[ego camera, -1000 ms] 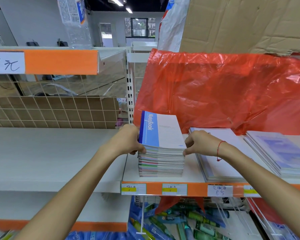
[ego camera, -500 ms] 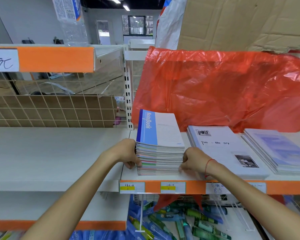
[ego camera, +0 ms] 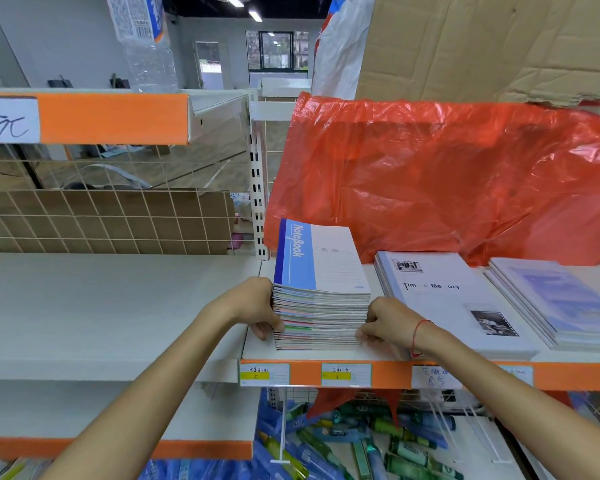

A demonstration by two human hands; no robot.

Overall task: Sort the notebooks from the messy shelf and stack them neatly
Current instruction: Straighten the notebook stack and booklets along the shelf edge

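A thick stack of notebooks (ego camera: 321, 306) stands on the white shelf (ego camera: 253, 348); its top cover is blue and white and reads "NoteBook". My left hand (ego camera: 257, 306) presses against the stack's left side, fingers curled around the lower front corner. On the stack's right side my right hand (ego camera: 388, 323) grips the lower edge; a red string circles that wrist. To the right lies a flat pile of grey "Time Memory" notebooks (ego camera: 447, 299), and beyond it a pile with pale blue covers (ego camera: 561, 299).
A red plastic sheet (ego camera: 447, 174) hangs behind the piles, with cardboard (ego camera: 482, 43) above it. The shelf's orange front edge (ego camera: 388, 374) carries price labels. Left of the stack is a bare white shelf (ego camera: 101, 306) backed by wire mesh. Blue and green packets (ego camera: 361, 441) fill the shelf below.
Both hands slid down from the top of the stack to its lower sides. The right hand no longer covers the "Time Memory" pile.
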